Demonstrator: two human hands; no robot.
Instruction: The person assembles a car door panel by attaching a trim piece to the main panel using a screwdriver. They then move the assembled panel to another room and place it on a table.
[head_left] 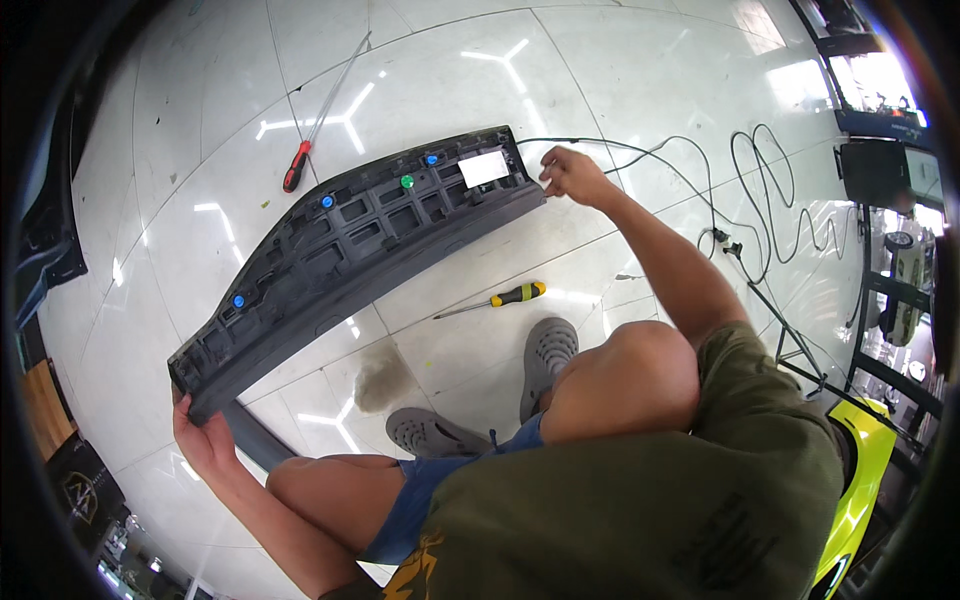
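Note:
A long black plastic trim panel with a ribbed inner face, blue clips, one green clip and a white label is held up off the white tiled floor. My left hand grips its near lower-left end. My right hand holds its far upper-right end, close to a thin black cable. I squat over the floor, knees bent, grey clogs beneath me.
A yellow-and-black screwdriver lies on the tiles by my foot. A long red-handled screwdriver lies beyond the panel. Black cables loop at right near a stand and a bright yellow car body. Dark equipment lines the left edge.

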